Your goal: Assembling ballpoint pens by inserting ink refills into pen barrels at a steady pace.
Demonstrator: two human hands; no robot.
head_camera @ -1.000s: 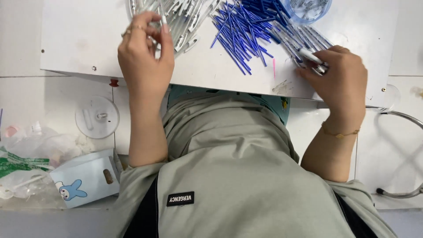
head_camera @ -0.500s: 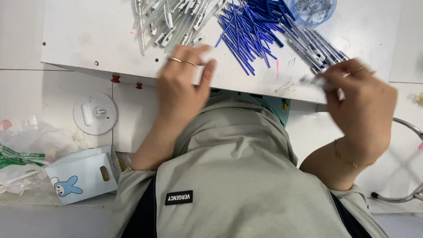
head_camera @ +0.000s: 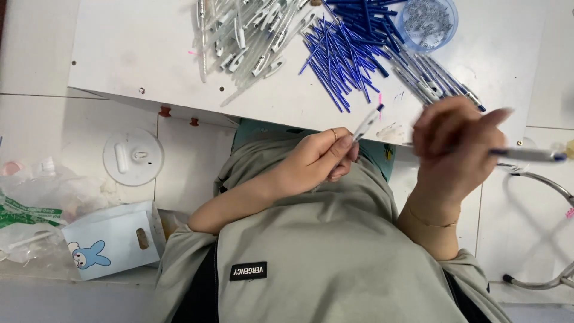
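White desk (head_camera: 137, 54). Deep blue refills (head_camera: 344, 60) heaped near the far edge; clear barrels (head_camera: 251, 30) with white clips beside. Pale blue bowl (head_camera: 445, 39) of silvery springs at the far right corner. Clear, blue-tipped pen (head_camera: 366, 124). Light blue box (head_camera: 113, 239), cartoon rabbit pattern.

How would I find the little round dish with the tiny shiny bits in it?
Start at the white table and go to its far right corner. Just past the heap of blue refills sits the round blue dish. It is the only bowl there, see-through blue, full of tiny silvery bits, while everything around it is long and thin.
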